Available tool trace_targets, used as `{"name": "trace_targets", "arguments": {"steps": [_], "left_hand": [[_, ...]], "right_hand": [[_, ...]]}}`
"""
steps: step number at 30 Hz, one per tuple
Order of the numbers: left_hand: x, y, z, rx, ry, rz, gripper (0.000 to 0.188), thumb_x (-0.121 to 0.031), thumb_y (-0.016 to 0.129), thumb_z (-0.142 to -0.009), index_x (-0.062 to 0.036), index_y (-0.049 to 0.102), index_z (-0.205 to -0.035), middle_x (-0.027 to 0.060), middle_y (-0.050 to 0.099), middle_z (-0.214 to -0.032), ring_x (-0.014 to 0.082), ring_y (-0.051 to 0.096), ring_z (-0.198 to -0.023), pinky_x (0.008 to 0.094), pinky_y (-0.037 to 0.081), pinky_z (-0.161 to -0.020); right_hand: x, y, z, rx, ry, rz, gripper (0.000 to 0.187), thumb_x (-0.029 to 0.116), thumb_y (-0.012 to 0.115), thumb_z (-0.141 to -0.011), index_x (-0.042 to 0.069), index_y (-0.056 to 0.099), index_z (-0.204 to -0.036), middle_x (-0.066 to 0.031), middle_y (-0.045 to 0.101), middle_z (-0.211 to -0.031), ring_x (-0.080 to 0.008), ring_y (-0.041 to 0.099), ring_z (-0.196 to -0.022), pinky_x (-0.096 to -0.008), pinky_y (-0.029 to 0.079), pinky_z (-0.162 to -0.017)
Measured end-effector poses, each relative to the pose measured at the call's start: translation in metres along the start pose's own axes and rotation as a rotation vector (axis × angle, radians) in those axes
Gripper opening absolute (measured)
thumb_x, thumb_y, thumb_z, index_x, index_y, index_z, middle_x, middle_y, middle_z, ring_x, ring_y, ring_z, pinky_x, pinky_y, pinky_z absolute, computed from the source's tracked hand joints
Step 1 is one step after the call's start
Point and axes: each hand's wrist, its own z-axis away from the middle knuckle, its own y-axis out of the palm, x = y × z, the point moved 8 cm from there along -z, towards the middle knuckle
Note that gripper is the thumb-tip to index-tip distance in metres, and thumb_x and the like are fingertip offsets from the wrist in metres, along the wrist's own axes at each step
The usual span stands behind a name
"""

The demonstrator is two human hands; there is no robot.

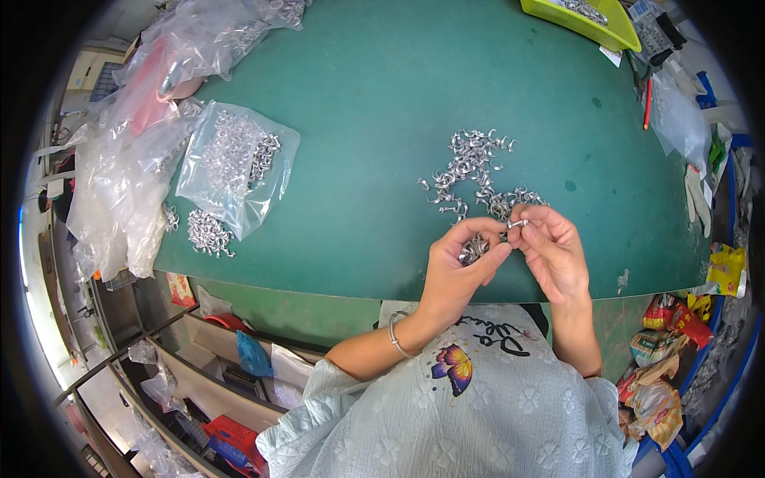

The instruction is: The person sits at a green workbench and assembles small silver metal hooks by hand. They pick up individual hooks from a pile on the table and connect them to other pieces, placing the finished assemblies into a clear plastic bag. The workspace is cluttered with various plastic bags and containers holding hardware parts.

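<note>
hands meet just above the near edge of the green table (382,103), in front of your chest. your left hand (458,267) is cupped, fingers curled narrow around a small clump of metal hooks (473,250) that shows between thumb and forefinger. your right hand (551,248) sits just beside it, touching at the fingertips, with thumb and forefinger pinched tight on a single metal piece (516,225) that pokes out toward the left hand. the remaining right fingers are loosely bent, not spread. a thin bracelet (394,334) rings your left wrist.

just beyond your hands, a loose pile of the same silvery hooks (476,174) lies scattered on the table, its near edge almost under your right knuckles. well to your left, a clear plastic bag (237,166) holding more hooks lies flat on the table, and a small heap of hooks (209,234) rests just beside its near corner. further left, crumpled clear bags (119,183) are heaped along the table's edge. at the far right corner sits a yellow-green tray (606,30) with metal parts in it, and a red pen (647,103) lies near the right rim. a white glove (696,199) hangs off the right side, well apart from your hands.
</note>
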Motion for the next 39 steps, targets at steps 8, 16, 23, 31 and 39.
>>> {"name": "trace_targets", "arguments": {"steps": [8, 16, 23, 31, 39], "left_hand": [[-0.005, 0.000, 0.001, -0.014, 0.024, -0.056, 0.014, -0.001, 0.061, -0.079, -0.0016, 0.058, -0.093, -0.0037, 0.049, -0.070, 0.0015, 0.042, -0.059, 0.0155, 0.033, -0.051], [-0.009, 0.000, 0.000, -0.023, 0.041, -0.117, 0.009, 0.002, 0.062, -0.076, -0.0005, 0.060, -0.084, -0.0030, 0.050, -0.072, 0.0034, 0.044, -0.069, 0.0180, 0.037, -0.063], [-0.003, -0.003, -0.004, 0.032, -0.046, -0.034, 0.006, -0.006, 0.059, -0.082, -0.0011, 0.058, -0.085, -0.0012, 0.052, -0.072, 0.0049, 0.046, -0.068, 0.0191, 0.037, -0.060], [0.012, -0.002, -0.013, 0.072, -0.170, 0.207, 0.012, -0.013, 0.054, -0.087, -0.0020, 0.056, -0.090, 0.0041, 0.057, -0.078, 0.0095, 0.052, -0.066, 0.0203, 0.040, -0.052], [0.016, -0.002, -0.015, 0.124, -0.256, 0.119, 0.015, -0.011, 0.054, -0.086, -0.0014, 0.057, -0.097, 0.0030, 0.056, -0.076, 0.0088, 0.052, -0.066, 0.0213, 0.042, -0.055]], "right_hand": [[-0.007, 0.004, 0.007, 0.009, 0.009, -0.103, 0.016, 0.002, 0.056, -0.082, -0.001, 0.056, -0.098, -0.0091, 0.057, -0.094, -0.0164, 0.056, -0.084, -0.0301, 0.047, -0.077], [-0.003, 0.010, 0.010, 0.028, -0.115, -0.002, 0.016, -0.005, 0.056, -0.080, -0.002, 0.056, -0.095, -0.0098, 0.055, -0.097, -0.0161, 0.054, -0.090, -0.0279, 0.043, -0.081], [-0.001, 0.011, 0.007, 0.034, -0.112, 0.182, 0.012, -0.005, 0.056, -0.079, -0.002, 0.058, -0.091, -0.0087, 0.056, -0.092, -0.0147, 0.054, -0.086, -0.0264, 0.043, -0.077], [0.043, -0.026, -0.048, -0.291, -0.399, 1.205, 0.015, 0.003, 0.062, -0.075, -0.001, 0.059, -0.089, -0.0065, 0.060, -0.085, -0.0147, 0.054, -0.072, -0.0271, 0.043, -0.065], [0.042, -0.010, -0.079, -0.274, -0.707, 1.618, 0.013, -0.002, 0.061, -0.073, -0.002, 0.057, -0.085, -0.0107, 0.056, -0.084, -0.0236, 0.052, -0.071, -0.0312, 0.043, -0.065]]}}
